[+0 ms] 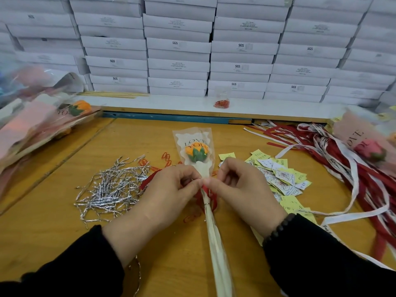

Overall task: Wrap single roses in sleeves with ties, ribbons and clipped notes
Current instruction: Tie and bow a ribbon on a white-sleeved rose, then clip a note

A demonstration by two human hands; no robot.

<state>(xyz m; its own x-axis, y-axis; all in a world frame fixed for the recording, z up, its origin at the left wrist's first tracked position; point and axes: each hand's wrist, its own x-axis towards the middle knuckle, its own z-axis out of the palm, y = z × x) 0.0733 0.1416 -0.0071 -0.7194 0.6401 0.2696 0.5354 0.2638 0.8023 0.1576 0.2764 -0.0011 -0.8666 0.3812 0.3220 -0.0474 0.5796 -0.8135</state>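
An orange rose (196,152) lies in a clear sleeve (216,249) printed "LOVE YOU", head pointing away from me on the wooden table (150,138). A red ribbon (211,195) circles the sleeve's neck just below the bloom. My left hand (169,189) and my right hand (237,185) both pinch the ribbon at that neck, fingertips nearly meeting. A silver tie (207,203) rings the sleeve a little lower. The ribbon's ends are hidden under my hands.
Silver twist ties (111,185) are heaped at the left, red paper clips (167,157) behind my left hand. Yellow and white notes (282,179) lie right, then red and white ribbons (351,168). Wrapped roses (42,125) are piled at both sides; white boxes (177,43) are stacked behind.
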